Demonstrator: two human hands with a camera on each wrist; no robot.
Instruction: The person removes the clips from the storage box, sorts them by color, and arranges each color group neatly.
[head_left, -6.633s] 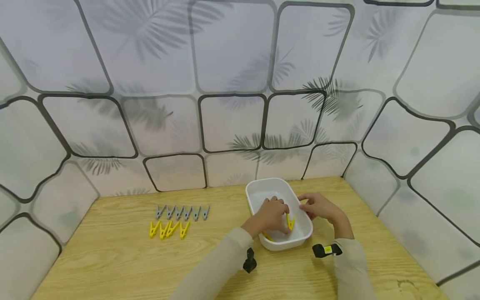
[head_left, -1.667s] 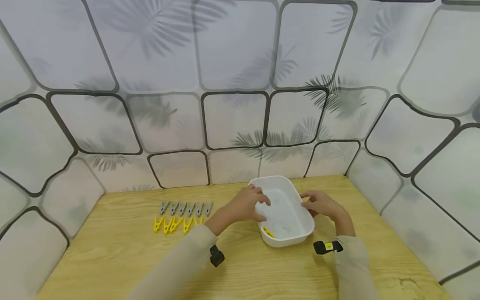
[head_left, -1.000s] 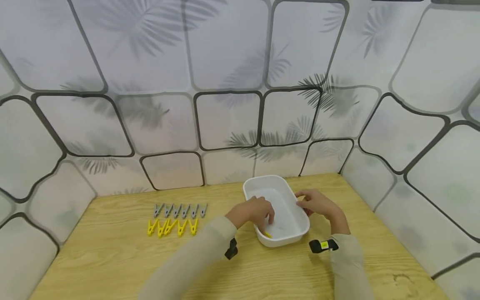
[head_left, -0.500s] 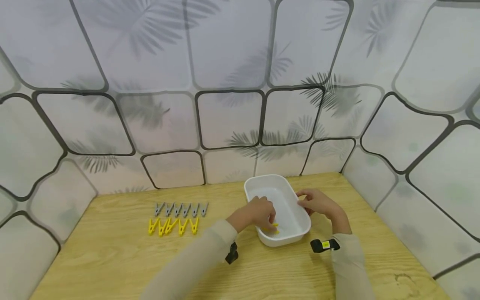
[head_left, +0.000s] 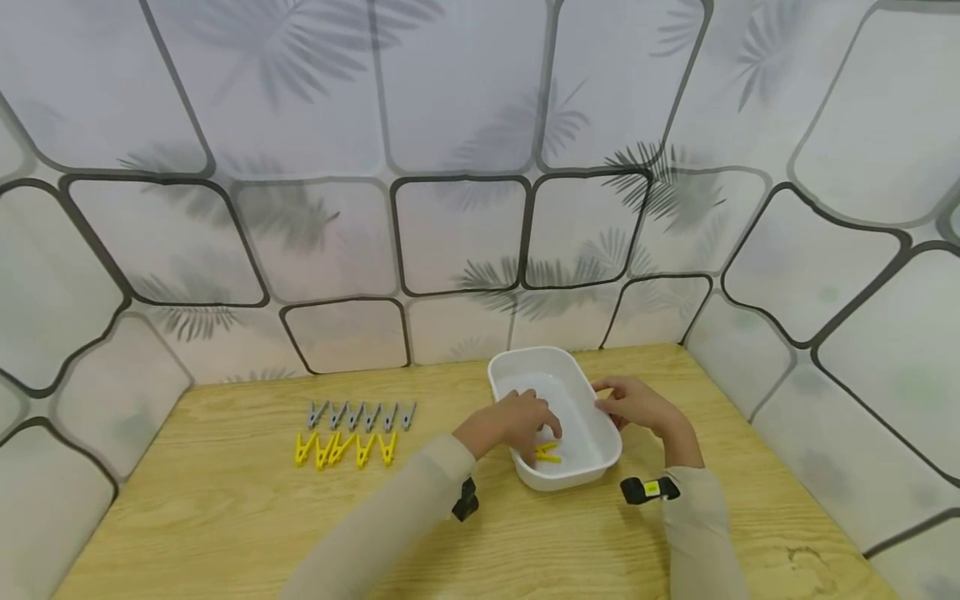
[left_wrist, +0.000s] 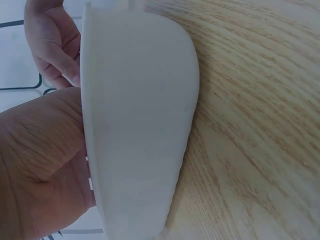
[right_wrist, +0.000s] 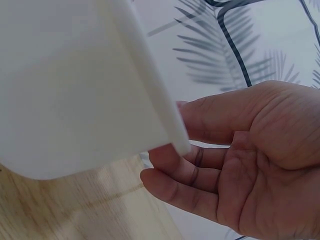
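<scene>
In the head view, a white plastic basin (head_left: 570,481) stands on the wooden table. My left hand (head_left: 513,421) reaches into it over its left side, thumb and index finger apart. A yellow clothespin (head_left: 551,457) lies on the basin floor beside the thumb; whether they touch, I cannot tell. From the left wrist view, the basin wall (left_wrist: 140,120) hides the left fingers and the clothespin. My right hand (head_left: 637,408) holds the basin's right rim; the right wrist view has its thumb above the rim (right_wrist: 162,107) and fingers curled beneath.
Left of the basin, a row of several grey clothespins (head_left: 389,419) lies on the table (head_left: 225,508). A row of several yellow clothespins (head_left: 363,454) lies just in front of it. A patterned wall covering (head_left: 465,242) closes off the back and sides.
The yellow row has gained a clothespin at its right end. My left hand returned from there into the basin; the last clothespin has turned and shifted right. My right hand stayed on the rim.
</scene>
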